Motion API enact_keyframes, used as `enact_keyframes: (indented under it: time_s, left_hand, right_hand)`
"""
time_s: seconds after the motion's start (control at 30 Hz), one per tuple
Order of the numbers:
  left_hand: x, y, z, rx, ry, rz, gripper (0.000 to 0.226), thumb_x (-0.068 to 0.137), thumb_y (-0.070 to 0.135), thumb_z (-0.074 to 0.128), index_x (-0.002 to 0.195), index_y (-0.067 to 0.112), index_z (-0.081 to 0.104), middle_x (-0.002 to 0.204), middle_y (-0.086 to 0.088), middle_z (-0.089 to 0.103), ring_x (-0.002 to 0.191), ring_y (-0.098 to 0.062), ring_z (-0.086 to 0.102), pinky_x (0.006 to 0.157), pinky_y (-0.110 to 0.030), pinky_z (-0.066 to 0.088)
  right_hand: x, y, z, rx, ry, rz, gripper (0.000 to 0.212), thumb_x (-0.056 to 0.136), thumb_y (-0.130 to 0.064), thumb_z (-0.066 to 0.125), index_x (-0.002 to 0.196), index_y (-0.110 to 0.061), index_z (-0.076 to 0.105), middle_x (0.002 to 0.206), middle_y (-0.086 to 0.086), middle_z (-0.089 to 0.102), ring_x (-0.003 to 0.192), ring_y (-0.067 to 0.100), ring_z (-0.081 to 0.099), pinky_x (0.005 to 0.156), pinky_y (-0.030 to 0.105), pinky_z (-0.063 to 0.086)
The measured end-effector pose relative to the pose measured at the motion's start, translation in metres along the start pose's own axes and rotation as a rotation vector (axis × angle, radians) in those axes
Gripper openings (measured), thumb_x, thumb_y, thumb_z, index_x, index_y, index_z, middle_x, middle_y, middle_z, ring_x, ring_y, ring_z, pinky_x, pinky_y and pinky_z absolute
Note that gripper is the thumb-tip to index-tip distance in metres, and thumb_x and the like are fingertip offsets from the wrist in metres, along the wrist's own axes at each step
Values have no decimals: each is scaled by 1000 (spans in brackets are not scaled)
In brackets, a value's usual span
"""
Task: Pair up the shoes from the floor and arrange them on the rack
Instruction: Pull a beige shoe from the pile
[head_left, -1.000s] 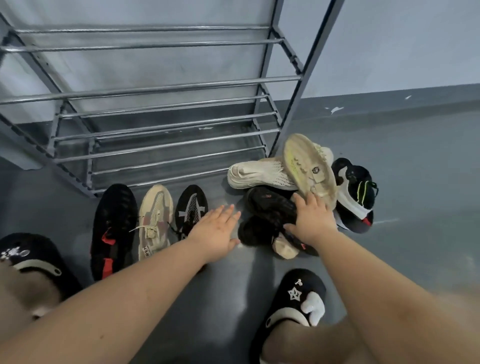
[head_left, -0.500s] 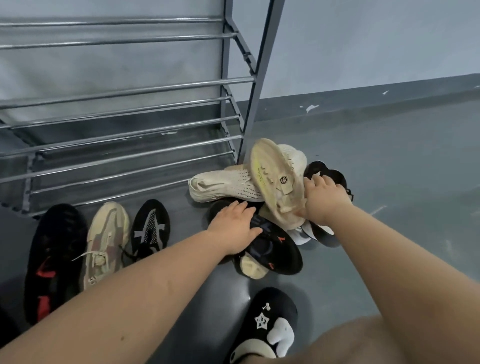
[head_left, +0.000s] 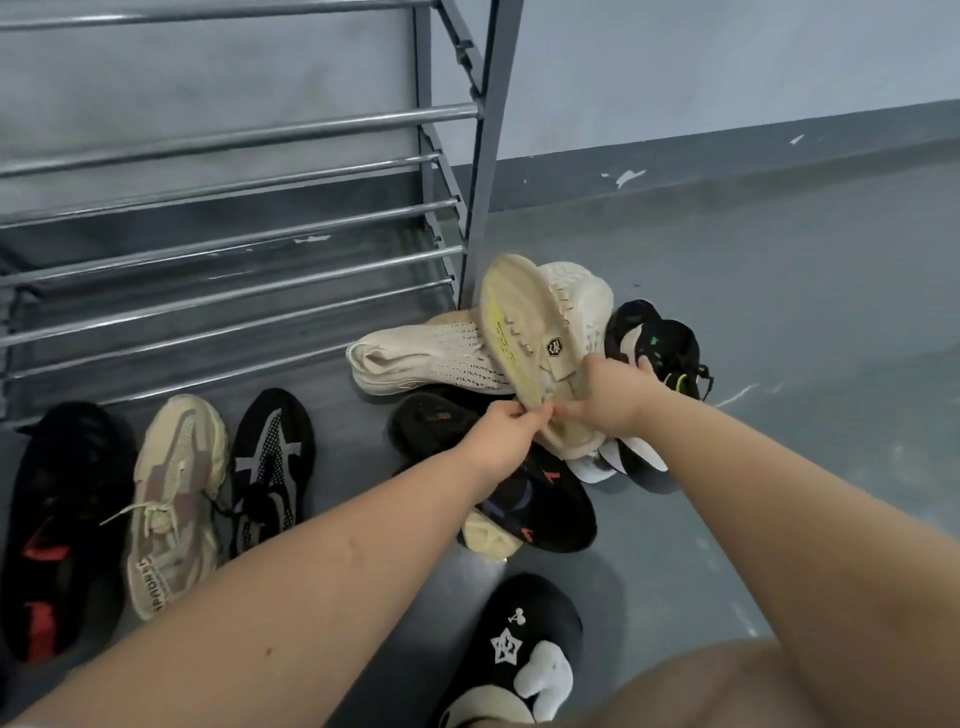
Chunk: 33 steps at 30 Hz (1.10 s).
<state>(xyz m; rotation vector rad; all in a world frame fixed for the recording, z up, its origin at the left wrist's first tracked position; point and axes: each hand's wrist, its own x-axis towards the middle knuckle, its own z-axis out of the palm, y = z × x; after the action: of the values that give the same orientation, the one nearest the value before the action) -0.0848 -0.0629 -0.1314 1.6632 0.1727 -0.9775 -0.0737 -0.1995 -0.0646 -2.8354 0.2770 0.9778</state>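
Both hands, the left hand (head_left: 501, 439) and the right hand (head_left: 605, 397), pinch the heel of the cream knit sneaker (head_left: 524, 338) tipped sole-up on the floor pile beside the grey metal rack (head_left: 483, 156); better to lift it straight up, so the black shoes beneath stay put.

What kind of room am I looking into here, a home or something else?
Likely a bare utility room or test space, not a furnished home: painted grey concrete floor, plain wall with grey skirting band, and a bare metal shoe rack with loose shoes piled beside it.
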Motion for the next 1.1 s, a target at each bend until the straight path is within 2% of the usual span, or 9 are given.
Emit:
enact_keyframes:
  time_s: [0.1,0.17,0.43,0.57,0.67,0.73,0.83,0.93,1.1]
  left_hand:
    - [-3,-1,-9,-231,33,-73,67,86,49,57,138,12,38,132,-5,53,118,-21,53,101,-36,43]
    - [-12,-1,-19,-347,68,-64,59,91,39,56,138,10,36,132,-6,52,116,-22,56,97,-34,47]
    - [-91,-35,-79,-502,47,-37,46,96,20,52,139,11,38,131,-11,56,113,-29,58,98,-39,47]
    - [-136,-56,-124,-435,41,31,39,97,19,48,136,19,43,114,0,62,102,-23,61,93,-34,48]
    - [-162,-67,-161,-428,38,44,25,97,18,47,121,23,52,98,6,65,86,-13,63,70,-23,52]
    - [-177,-73,-182,-410,37,32,20,97,17,49,115,26,52,94,5,65,81,-12,63,63,-21,52]
    - [-193,-84,-207,-428,42,26,30,94,19,54,124,23,51,100,0,67,87,-19,65,73,-28,54]
    - [-200,-96,-222,-488,40,15,38,93,20,57,130,21,50,108,-3,67,95,-24,66,80,-33,54]
    - [-209,-115,-235,-518,-17,-10,39,92,19,59,130,22,51,115,-5,66,99,-26,65,84,-36,53]
  right_hand:
    - [-13,-7,-5,227,23,-6,50,82,-56,62,97,-11,47,89,2,58,90,22,55,105,45,36]
    - [-25,-14,-8,480,24,-3,60,74,-48,74,112,-9,48,106,4,60,98,21,58,92,37,48]
    - [-57,-80,16,674,-51,-76,93,54,-44,88,131,-12,46,123,1,60,113,20,58,99,41,49]
    - [-80,-137,27,688,-119,-160,76,62,-36,86,126,-14,51,118,2,64,107,20,62,89,40,55]
    - [-102,-177,36,731,-212,-179,44,75,-27,80,112,-18,59,102,-1,66,90,14,63,71,31,57]
    - [-112,-198,41,751,-230,-178,37,77,-23,78,109,-17,62,98,0,67,88,14,64,73,32,57]
    - [-123,-226,46,789,-229,-167,32,76,-22,79,103,-21,63,101,0,67,97,19,64,81,37,57]
    - [-132,-249,52,822,-207,-153,27,78,-19,78,99,-23,61,92,-5,65,84,9,60,64,23,53]
    - [-143,-265,68,841,-177,-88,33,77,-20,78,105,-19,61,89,-7,64,79,7,60,59,21,51]
